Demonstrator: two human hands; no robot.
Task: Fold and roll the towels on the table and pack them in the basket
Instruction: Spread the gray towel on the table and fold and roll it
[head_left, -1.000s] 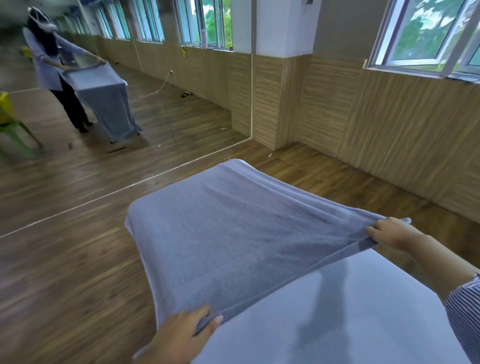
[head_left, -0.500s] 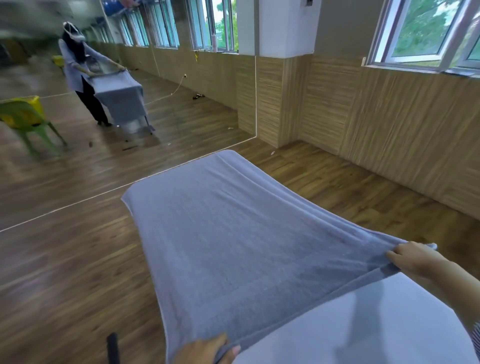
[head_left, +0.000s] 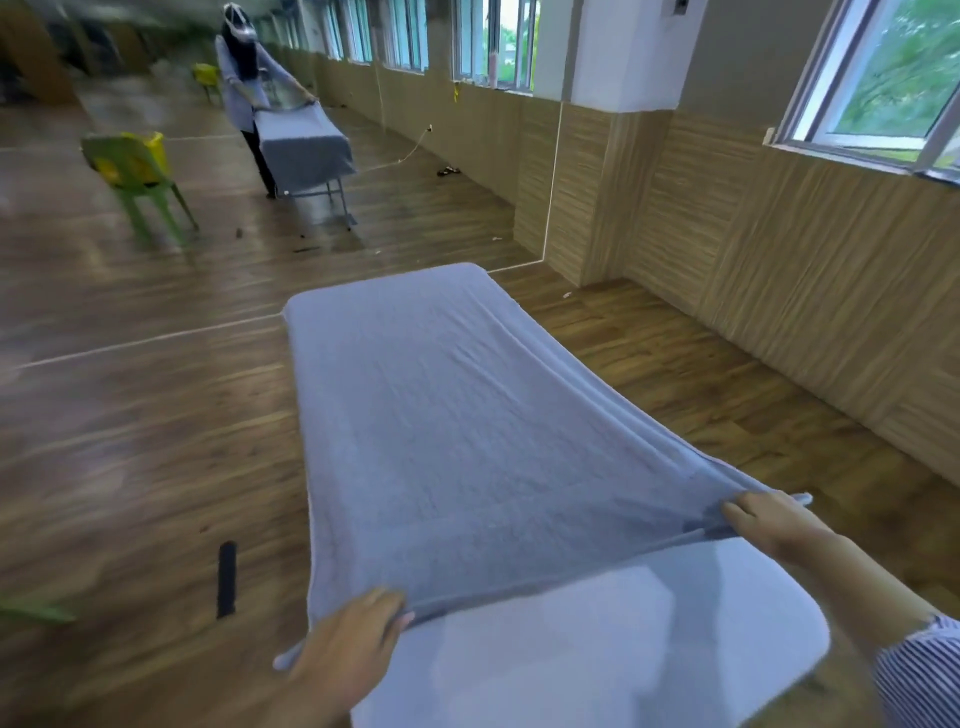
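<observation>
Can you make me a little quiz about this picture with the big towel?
1. True or false: both hands hold the grey towel.
2. What stands far off on the floor at the left? A) a green chair B) a red bucket C) a bicycle
3. Fill in: the left hand and the right hand hold the towel's near ___.

Key: 1 true; 2 A; 3 corners.

Upper left of the frame: a mirror wall (head_left: 156, 218) reflecting a green chair (head_left: 136, 169) — lower left, a black strap (head_left: 226, 578) on the wooden floor (head_left: 130, 467); windows (head_left: 883, 88) upper right.
</observation>
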